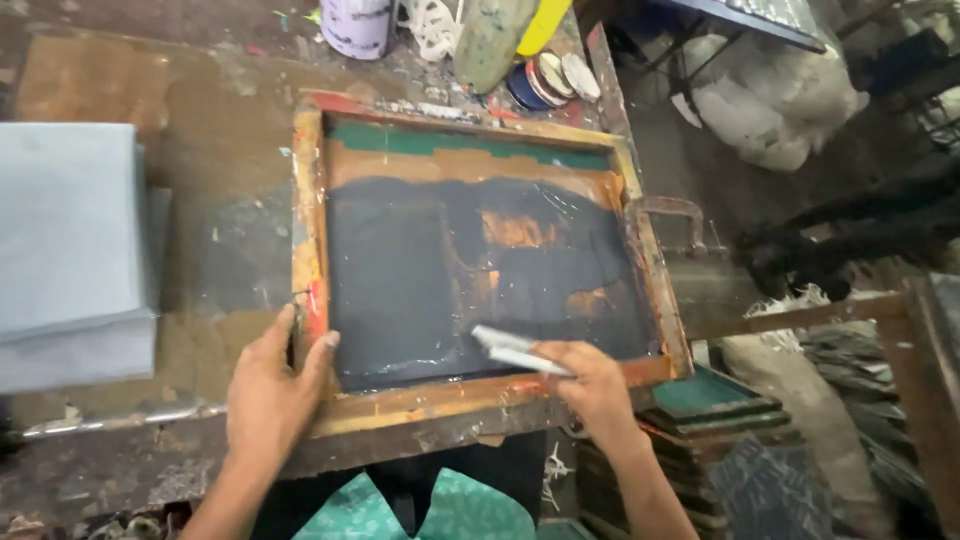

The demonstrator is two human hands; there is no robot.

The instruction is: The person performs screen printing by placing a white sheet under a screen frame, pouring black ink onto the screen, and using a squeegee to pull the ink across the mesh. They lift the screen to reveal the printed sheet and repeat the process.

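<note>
A wooden screen-printing frame (313,210) lies flat on the worn table, its mesh (400,290) covered in black ink with orange patches showing through. My left hand (270,385) rests on the frame's near-left corner, fingers spread over the wood. Over the near-right part of the mesh, my right hand (595,380) grips a pale grey squeegee (505,347), whose blade touches the ink.
A stack of pale blue sheets (70,250) lies at the left. Paint cans (357,25) and round lids (550,78) stand at the table's far edge. A rusty handle (680,215) juts from the frame's right side. More frames (710,400) are stacked low right.
</note>
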